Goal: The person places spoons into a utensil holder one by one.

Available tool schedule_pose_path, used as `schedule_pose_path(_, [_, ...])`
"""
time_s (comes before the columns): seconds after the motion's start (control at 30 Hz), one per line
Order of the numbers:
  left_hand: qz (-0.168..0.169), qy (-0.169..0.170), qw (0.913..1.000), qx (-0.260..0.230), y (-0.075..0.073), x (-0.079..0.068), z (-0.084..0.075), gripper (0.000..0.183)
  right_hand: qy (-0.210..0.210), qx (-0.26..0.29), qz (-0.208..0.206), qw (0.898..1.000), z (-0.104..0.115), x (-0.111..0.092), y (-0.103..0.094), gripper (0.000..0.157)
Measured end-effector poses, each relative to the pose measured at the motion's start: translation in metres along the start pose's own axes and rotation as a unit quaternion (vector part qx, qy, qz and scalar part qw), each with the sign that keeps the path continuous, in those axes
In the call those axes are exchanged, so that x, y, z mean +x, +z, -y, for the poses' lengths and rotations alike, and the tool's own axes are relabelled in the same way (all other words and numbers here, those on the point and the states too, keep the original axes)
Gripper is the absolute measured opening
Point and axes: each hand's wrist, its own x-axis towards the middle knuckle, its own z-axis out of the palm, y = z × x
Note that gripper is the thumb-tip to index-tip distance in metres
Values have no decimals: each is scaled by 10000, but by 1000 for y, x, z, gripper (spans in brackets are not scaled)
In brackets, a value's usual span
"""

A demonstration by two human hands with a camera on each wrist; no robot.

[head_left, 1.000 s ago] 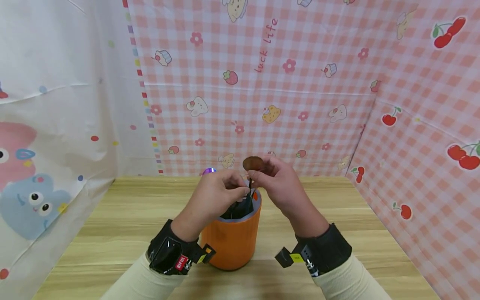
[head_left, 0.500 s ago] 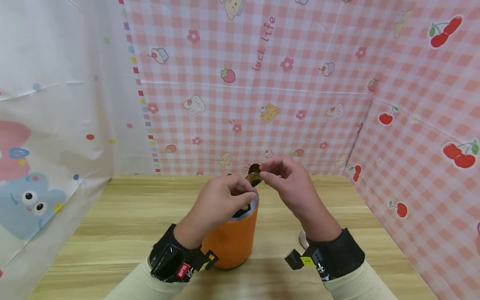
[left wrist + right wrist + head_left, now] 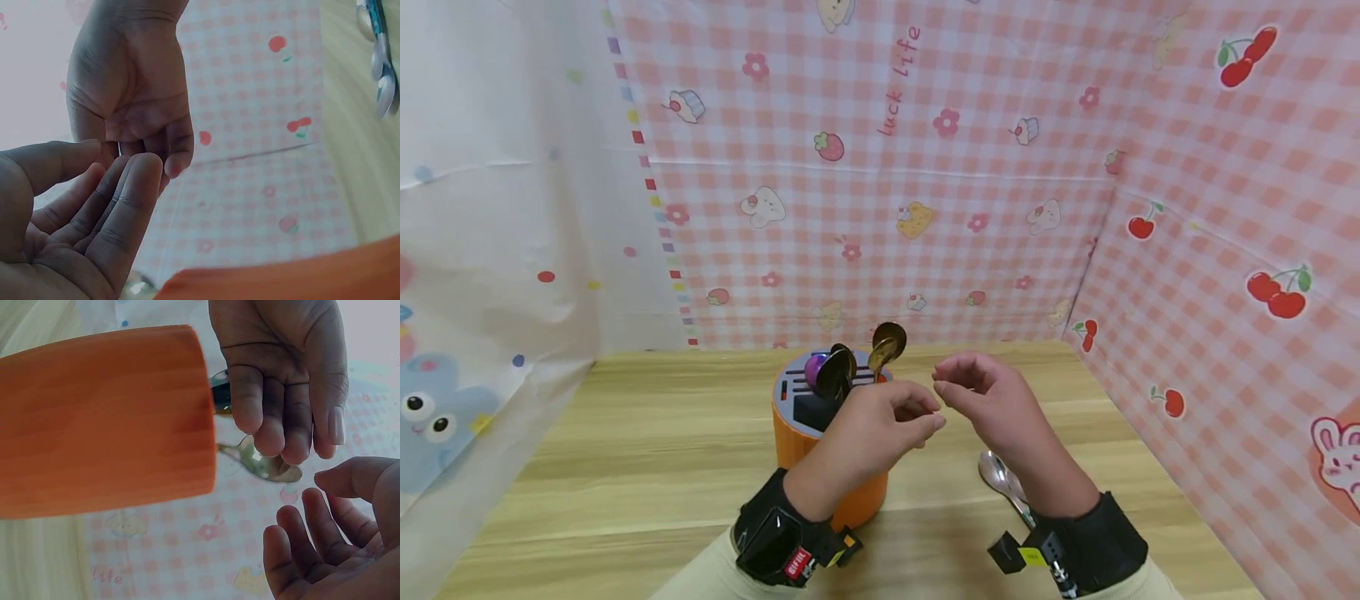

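Left grip [image 3: 880, 429]: bare hand, fingers loosely bent, thumb near fingertips, nothing held; in front of the holder's right side.
Right grip [image 3: 996, 404]: bare hand, fingers relaxed, nothing held; just beside the left, clear of the holder.
Holder [image 3: 795, 446]: orange, round, grey slotted top; upright on the worktop [image 3: 662, 442].
Gold spoons [image 3: 891, 337]: two, bowls up, leaning out at the holder's right side; handles mostly hidden.
Dark spoon [image 3: 832, 377]: bowl up, over the slotted top.
Purple bowl [image 3: 815, 369]: just beside the dark spoon.
Silver spoons [image 3: 996, 473]: lying on the worktop, near the right forearm.
Reason for placing: bowls probably stand uppermost because slim handles suit the slots; the lean suggests a loose fit.
Reason for hand pose: unloaded fingers and supported spoons suggest the holder alone bears the weight.
Head view only: slot layout; purple bowl plainly visible.
Left wrist view adds: a blue-green handle [image 3: 375, 15] among the loose spoons, which the right forearm partly covers from the head.
Right wrist view adds: a clear gap between the two hands, and a gold bowl beyond the rim; whether left fingers touch any spoon, cannot tell.
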Motion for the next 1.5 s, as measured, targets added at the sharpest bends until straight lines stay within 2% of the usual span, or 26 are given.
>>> schedule_pose_path(0.17, [61, 29, 9999, 83, 13, 1, 7, 5, 80, 126, -62, 9999, -15, -9, -2, 20])
schedule_pose_path(0.37, [156, -104, 9998, 73, 24, 4, 16, 4, 222, 265, -144, 9993, -30, -16, -2, 21])
schedule_pose_path(0.7, [343, -266, 9985, 343, 40, 8, 28, 10, 684, 374, -182, 9968, -48, -25, -5, 21])
schedule_pose_path(0.8, [364, -340, 9982, 320, 44, 9, 31, 9, 819, 409, -189, 9956, -55, -28, -6, 22])
schedule_pose_path(0.9, [341, -274, 9989, 191, 51, 10, 36, 9, 867, 481, -249, 9948, -61, -32, -8, 24])
schedule_pose_path(1.07, [379, -188, 9991, 35, 66, 12, 44, 7, 932, 569, -313, 9935, -73, -38, -12, 25])
schedule_pose_path(1.5, [712, -446, 9958, -363, 114, 13, 71, 4, 1296, 238, -735, 9885, -113, -62, -22, 24])
